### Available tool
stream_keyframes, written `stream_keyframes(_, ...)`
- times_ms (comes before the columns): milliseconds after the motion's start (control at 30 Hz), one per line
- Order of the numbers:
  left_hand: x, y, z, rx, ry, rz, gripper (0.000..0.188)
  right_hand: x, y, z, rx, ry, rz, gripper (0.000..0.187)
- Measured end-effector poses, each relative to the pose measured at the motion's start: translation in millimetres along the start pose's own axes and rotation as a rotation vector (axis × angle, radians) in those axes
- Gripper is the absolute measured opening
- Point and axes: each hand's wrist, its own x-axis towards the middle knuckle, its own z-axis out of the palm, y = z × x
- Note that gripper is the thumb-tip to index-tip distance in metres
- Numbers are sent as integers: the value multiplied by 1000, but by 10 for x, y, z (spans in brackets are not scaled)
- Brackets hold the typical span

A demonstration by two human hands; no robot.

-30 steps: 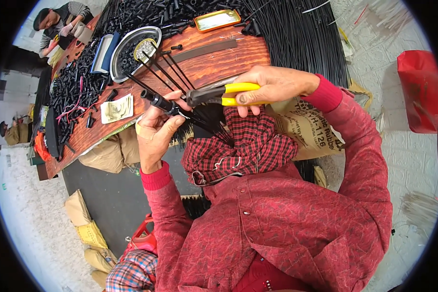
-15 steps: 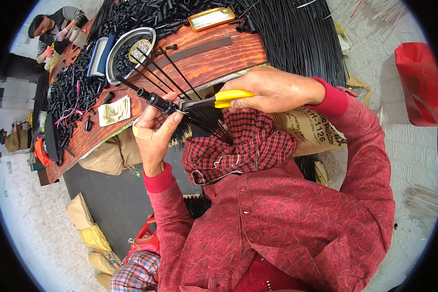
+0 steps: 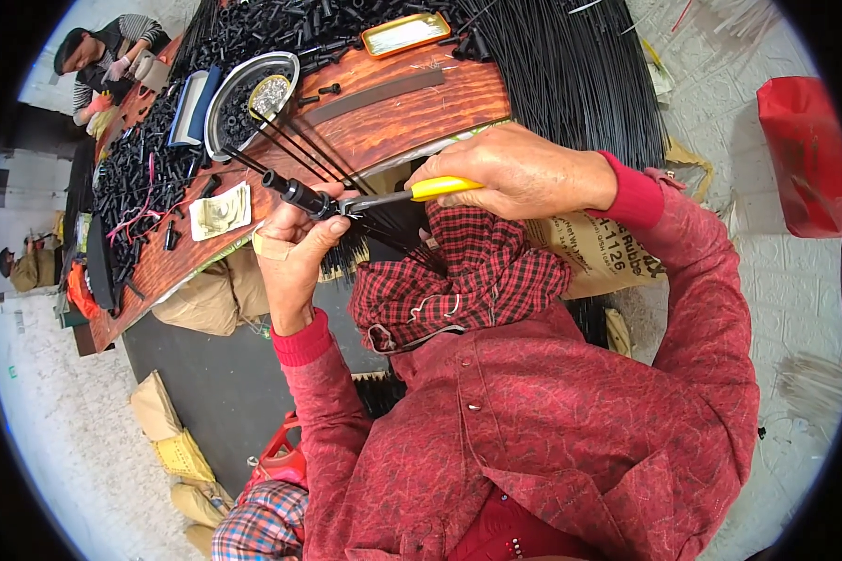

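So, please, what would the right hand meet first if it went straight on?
Led by its yellow-handled pliers, the right hand would probably meet the black tubular part in the left hand, though depth is unclear.

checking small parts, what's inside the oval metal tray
Inside the tray: a round dish of silvery pieces and loose black parts. The bottom beneath them is covered, so cannot be seen.

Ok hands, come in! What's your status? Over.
Left hand holds black tube. Right hand holds yellow-handled pliers, tips at the tube's lower end. Thin black rods close beside the tube.
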Motion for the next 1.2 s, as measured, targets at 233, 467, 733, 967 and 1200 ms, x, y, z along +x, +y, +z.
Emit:
stream_keyframes(233, -29, -67, -80, -11, -57, 54, 31, 85, 98, -46, 418, -268, 147, 19)
stream_keyframes(467, 29, -114, -103, -9, -44, 53, 32, 81, 124, 49, 700, -293, 268, 22)
stream_keyframes(733, 21, -37, -42, -24, -60, 85, 33, 7, -54, -71, 878, -467, 599, 34)
stream_keyframes(967, 52, 46, 52, -8, -89, 2, 32, -95, 5, -60, 869, -472, 612, 35)
stream_keyframes(1200, 50, 8, 95, 4, -20, 44, 31, -178, -205, -119, -167, 359, 14, 51)
